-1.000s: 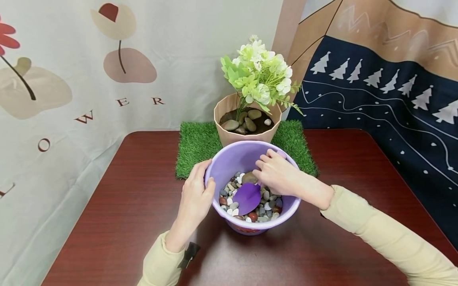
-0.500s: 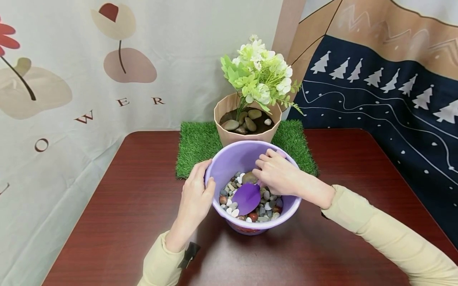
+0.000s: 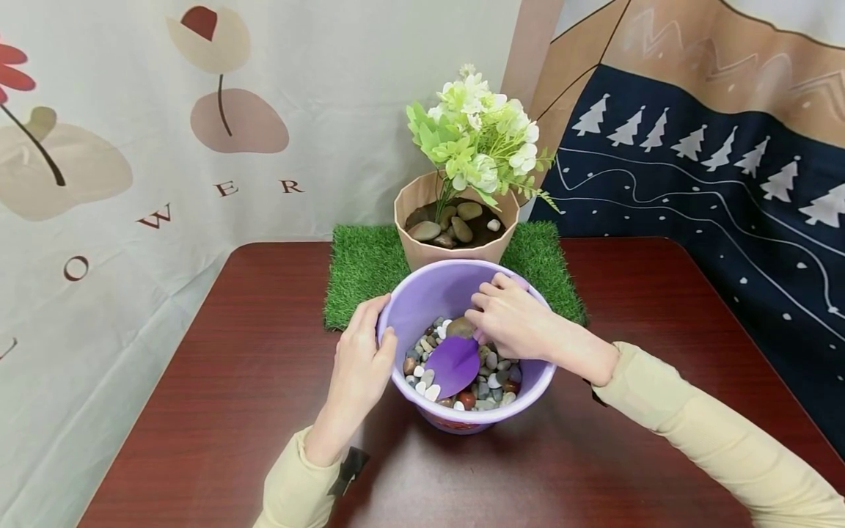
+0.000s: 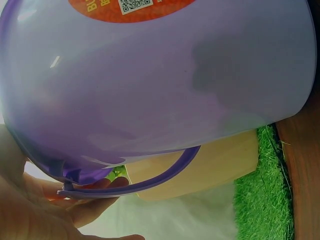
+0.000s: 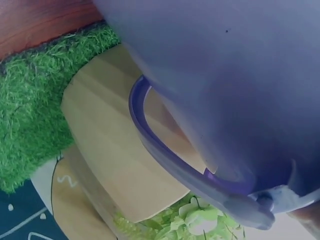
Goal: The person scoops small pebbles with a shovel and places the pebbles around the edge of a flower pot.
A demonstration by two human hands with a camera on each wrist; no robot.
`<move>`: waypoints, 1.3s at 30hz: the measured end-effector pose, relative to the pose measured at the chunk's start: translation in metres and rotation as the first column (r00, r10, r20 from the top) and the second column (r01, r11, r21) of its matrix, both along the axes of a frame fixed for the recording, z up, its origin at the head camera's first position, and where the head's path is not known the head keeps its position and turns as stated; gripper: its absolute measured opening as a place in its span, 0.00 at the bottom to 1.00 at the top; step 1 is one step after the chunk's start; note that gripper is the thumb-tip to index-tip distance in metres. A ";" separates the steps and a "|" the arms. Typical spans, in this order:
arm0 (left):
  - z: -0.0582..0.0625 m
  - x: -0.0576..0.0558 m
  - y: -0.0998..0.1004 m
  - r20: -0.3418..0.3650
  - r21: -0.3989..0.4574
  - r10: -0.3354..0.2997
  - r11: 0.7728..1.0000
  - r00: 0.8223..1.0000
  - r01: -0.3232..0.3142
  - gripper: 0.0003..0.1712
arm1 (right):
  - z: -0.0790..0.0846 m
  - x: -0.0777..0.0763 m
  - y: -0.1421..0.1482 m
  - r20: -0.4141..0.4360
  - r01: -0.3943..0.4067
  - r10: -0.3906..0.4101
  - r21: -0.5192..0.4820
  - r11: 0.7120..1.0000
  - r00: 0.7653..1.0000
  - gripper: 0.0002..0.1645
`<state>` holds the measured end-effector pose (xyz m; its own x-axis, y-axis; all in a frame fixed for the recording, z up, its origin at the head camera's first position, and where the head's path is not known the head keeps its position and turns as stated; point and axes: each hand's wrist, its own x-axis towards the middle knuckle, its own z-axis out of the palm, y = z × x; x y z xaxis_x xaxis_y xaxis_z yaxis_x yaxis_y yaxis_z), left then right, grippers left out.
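Observation:
A light purple bucket (image 3: 429, 293) stands on the table with mixed pebbles (image 3: 491, 381) at its bottom. My right hand (image 3: 515, 323) reaches inside and grips a dark purple hand shovel (image 3: 454, 367) by its handle, most of which the fingers hide. The shovel's blade lies face down or tilted among the pebbles; I cannot tell which. My left hand (image 3: 359, 359) holds the bucket's left rim, its thumb near the edge. In the left wrist view, those fingers lie by the joint of the bucket's swinging handle (image 4: 160, 177).
Right behind the bucket, a beige pot (image 3: 455, 257) with white artificial flowers (image 3: 485, 139) and several stones stands on a green turf mat (image 3: 363, 279). The dark red tabletop (image 3: 264, 367) surrounds them. Printed cloths (image 3: 317, 110) hang behind.
The shovel's blade has shifted slightly left in the bucket, and the pebbles by its left edge have been pushed aside a little. The left hand and the bucket have stayed in place.

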<state>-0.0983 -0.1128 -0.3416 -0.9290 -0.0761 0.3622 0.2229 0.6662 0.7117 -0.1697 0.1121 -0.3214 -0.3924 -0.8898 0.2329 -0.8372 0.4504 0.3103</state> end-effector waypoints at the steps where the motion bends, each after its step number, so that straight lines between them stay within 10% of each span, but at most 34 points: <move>1: 0.000 0.000 0.000 -0.001 0.000 -0.001 1.000 1.000 0.001 0.25 | 0.000 0.000 0.000 0.000 -0.002 0.002 -0.008 1.000 1.000 0.14; 39: -0.001 0.000 -0.001 -0.028 -0.011 -0.003 1.000 1.000 0.003 0.25 | 0.014 -0.015 0.021 0.220 -0.069 0.122 -0.235 0.970 0.968 0.08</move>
